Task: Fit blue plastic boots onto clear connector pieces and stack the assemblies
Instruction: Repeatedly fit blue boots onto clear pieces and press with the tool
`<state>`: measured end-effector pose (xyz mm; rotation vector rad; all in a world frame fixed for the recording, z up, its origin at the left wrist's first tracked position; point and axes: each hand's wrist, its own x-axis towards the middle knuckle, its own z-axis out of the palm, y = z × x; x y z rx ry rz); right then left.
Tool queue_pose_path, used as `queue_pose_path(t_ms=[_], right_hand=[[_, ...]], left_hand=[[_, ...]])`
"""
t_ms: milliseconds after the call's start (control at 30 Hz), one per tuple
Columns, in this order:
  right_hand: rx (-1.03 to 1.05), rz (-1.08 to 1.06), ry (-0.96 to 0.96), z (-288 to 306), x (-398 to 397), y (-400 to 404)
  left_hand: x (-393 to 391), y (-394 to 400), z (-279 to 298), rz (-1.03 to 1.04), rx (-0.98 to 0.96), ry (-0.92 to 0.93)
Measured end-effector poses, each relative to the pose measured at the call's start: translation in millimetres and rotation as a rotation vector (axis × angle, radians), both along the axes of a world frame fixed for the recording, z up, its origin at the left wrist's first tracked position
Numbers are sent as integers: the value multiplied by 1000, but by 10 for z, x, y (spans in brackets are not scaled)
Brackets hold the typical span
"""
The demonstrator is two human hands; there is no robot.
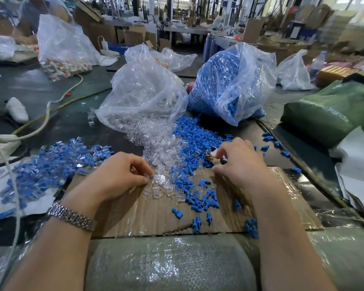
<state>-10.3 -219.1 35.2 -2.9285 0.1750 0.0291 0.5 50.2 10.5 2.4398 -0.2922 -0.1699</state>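
My left hand pinches a clear connector between thumb and fingertips, just above a scatter of clear connectors on the cardboard sheet. My right hand is curled over the edge of the loose blue boots. Its fingertips are at a small white and dark object, and whether they hold anything is hidden. A heap of fitted blue-and-clear assemblies lies to the left of my left hand. More blue boots lie between my hands.
An open bag of clear connectors and a bag of blue boots stand behind the piles. A green bag lies on the right, and a white cable runs along the left. A bubble-wrapped roll lies at the near edge.
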Motion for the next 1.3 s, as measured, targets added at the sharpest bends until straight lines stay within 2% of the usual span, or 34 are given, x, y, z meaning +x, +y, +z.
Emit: queue_pose_path(t_ms=[133,233,533,700,800,867,933,1033,1100,1300], right_hand=[[143,214,142,33,-58,32],[139,253,140,-1,-41,69],[139,196,86,-76,41,127],[39,192,56,-103,50,214],[21,179,-41,-105,38,203],[183,170,-183,-77,35,169],[473,163,-284,-26,11,157],[858,242,-271,43,-59,215],[1033,323,-244,68,-97,265],[1090,463,-264,65,-131,309]], left_hand=[[0,-25,-9,58,-16,-69],[-1,-28,12,127,-191,-75],[-23,-157,21,119,-801,219],[-11,-194,-5,124,-1039,373],[-20,-217,1,94,-1166,471],[-23,-224,7,63,-1214,504],[-18,-229,7,33,-1238,520],[-12,-236,8,-16,-1252,539],[-17,-240,12,-34,-1228,517],[-58,-267,13,-44,-1254,440]])
